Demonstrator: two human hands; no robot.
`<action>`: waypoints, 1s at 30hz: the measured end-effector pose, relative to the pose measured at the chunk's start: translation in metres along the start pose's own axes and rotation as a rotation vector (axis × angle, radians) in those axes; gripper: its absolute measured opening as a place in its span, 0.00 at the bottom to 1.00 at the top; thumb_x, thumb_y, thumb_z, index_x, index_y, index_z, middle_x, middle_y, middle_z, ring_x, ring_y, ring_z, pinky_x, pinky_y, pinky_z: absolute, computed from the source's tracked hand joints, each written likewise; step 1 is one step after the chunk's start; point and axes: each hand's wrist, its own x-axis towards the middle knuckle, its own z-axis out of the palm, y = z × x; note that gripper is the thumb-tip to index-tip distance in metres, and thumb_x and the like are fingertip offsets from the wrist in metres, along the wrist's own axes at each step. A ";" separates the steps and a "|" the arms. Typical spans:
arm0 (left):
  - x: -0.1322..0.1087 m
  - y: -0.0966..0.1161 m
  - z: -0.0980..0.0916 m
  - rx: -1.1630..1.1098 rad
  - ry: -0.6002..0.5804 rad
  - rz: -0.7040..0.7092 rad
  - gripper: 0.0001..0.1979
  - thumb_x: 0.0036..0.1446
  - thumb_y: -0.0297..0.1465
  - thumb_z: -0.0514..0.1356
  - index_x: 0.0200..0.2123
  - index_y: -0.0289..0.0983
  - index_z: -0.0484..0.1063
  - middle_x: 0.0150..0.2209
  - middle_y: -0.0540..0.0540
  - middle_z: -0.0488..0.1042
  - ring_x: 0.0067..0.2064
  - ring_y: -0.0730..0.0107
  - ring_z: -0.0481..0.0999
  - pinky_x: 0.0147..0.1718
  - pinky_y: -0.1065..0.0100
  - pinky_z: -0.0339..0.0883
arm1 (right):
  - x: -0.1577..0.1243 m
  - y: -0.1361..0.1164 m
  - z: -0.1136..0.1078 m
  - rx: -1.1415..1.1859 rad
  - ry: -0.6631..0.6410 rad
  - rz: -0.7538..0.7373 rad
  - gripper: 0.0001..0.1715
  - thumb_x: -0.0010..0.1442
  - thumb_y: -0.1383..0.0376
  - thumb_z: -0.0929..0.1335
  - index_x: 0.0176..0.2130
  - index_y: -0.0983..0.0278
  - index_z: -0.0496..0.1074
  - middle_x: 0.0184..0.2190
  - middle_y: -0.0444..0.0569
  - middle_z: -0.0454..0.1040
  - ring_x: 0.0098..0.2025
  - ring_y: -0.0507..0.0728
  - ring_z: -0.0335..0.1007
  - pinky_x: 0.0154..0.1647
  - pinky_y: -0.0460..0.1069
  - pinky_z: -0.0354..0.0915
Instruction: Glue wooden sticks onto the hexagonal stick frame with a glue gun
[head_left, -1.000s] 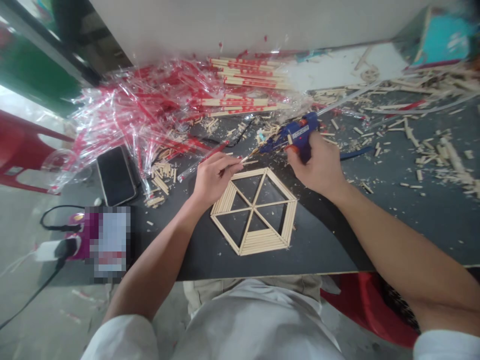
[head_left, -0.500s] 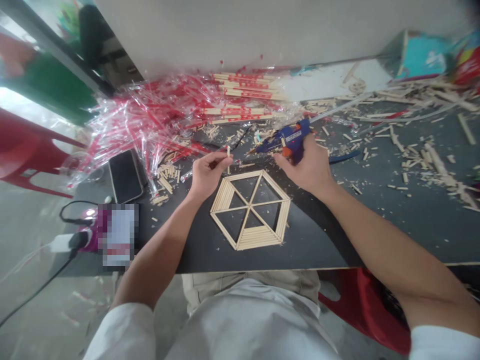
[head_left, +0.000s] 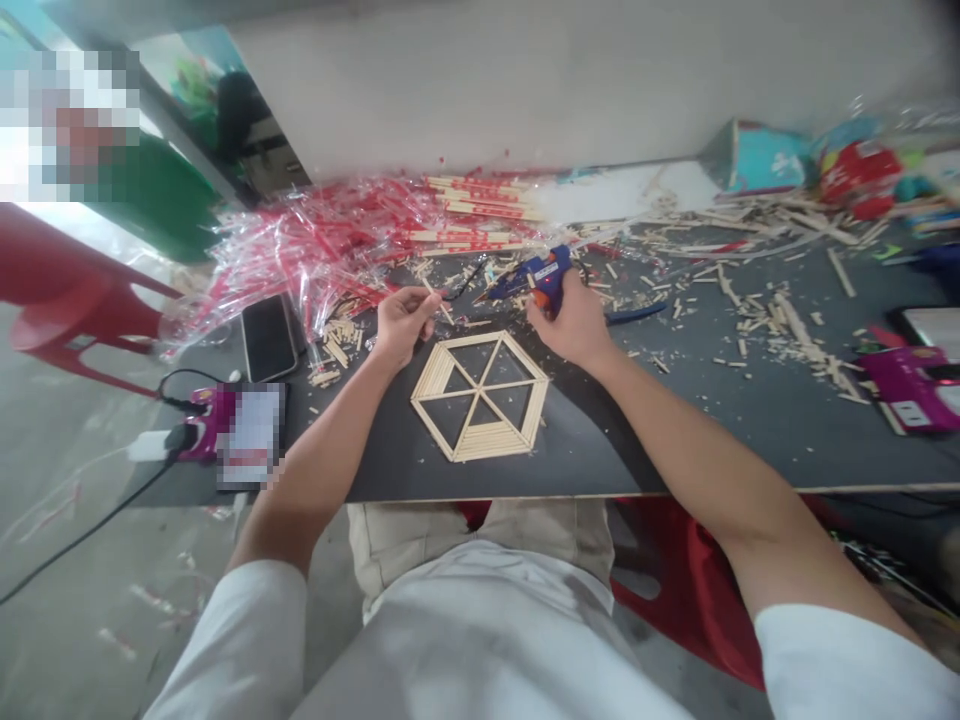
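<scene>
Between the thumb and fingers of my left hand [head_left: 405, 322] is a short wooden stick [head_left: 442, 306], held tilted above the table. My right hand [head_left: 576, 325] grips a blue hot glue gun [head_left: 541, 276] with an orange trigger; its nozzle points left, toward the stick but apart from it. Just below both hands lies a flat hexagonal frame [head_left: 480, 390] of wooden sticks, with spokes meeting at its centre. Rows of sticks fill parts of its upper left, lower and right sections. Neither hand touches the frame.
Red-and-clear plastic wrappers [head_left: 330, 235] and wrapped chopsticks [head_left: 480, 200] pile at the back. Stick scraps [head_left: 787, 325] litter the right side. A dark phone [head_left: 268, 338] and a purple power strip [head_left: 214, 425] with cables lie left. Another purple power strip [head_left: 907, 388] is far right.
The camera view has shifted, showing more of the table's right side. The stick in my left hand has gone from upright to tilted. My right hand keeps holding the glue gun.
</scene>
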 end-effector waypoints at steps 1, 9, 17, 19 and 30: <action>0.002 0.001 -0.002 -0.017 -0.023 -0.024 0.30 0.42 0.54 0.79 0.33 0.36 0.75 0.31 0.46 0.83 0.17 0.84 0.63 0.14 0.74 0.52 | 0.001 0.000 0.000 0.000 -0.008 -0.004 0.18 0.63 0.53 0.67 0.48 0.61 0.66 0.33 0.57 0.76 0.37 0.69 0.77 0.41 0.62 0.72; 0.020 0.005 -0.015 -0.153 -0.224 -0.202 0.30 0.34 0.46 0.84 0.32 0.36 0.75 0.31 0.47 0.82 0.21 0.87 0.66 0.18 0.78 0.57 | 0.002 -0.004 0.002 -0.021 -0.013 -0.015 0.19 0.63 0.55 0.67 0.50 0.62 0.65 0.40 0.62 0.77 0.44 0.72 0.77 0.46 0.62 0.70; 0.022 0.004 -0.004 -0.302 -0.204 -0.207 0.22 0.46 0.36 0.82 0.36 0.35 0.75 0.32 0.49 0.83 0.20 0.89 0.65 0.19 0.82 0.58 | 0.003 -0.005 0.003 -0.072 -0.090 -0.078 0.19 0.65 0.56 0.64 0.51 0.65 0.65 0.41 0.65 0.78 0.43 0.72 0.78 0.45 0.61 0.70; 0.022 0.005 -0.001 -0.320 -0.201 -0.219 0.20 0.49 0.35 0.81 0.36 0.35 0.75 0.31 0.49 0.83 0.20 0.88 0.66 0.20 0.82 0.59 | 0.006 0.000 0.003 -0.092 -0.084 -0.049 0.20 0.65 0.56 0.64 0.51 0.65 0.65 0.40 0.64 0.78 0.42 0.71 0.78 0.44 0.61 0.70; 0.018 0.004 0.003 -0.328 -0.262 -0.268 0.14 0.59 0.30 0.76 0.36 0.34 0.72 0.33 0.49 0.83 0.22 0.87 0.70 0.22 0.82 0.63 | 0.017 0.047 -0.012 -0.234 0.073 0.135 0.33 0.63 0.53 0.68 0.60 0.69 0.65 0.45 0.70 0.79 0.50 0.80 0.78 0.51 0.71 0.72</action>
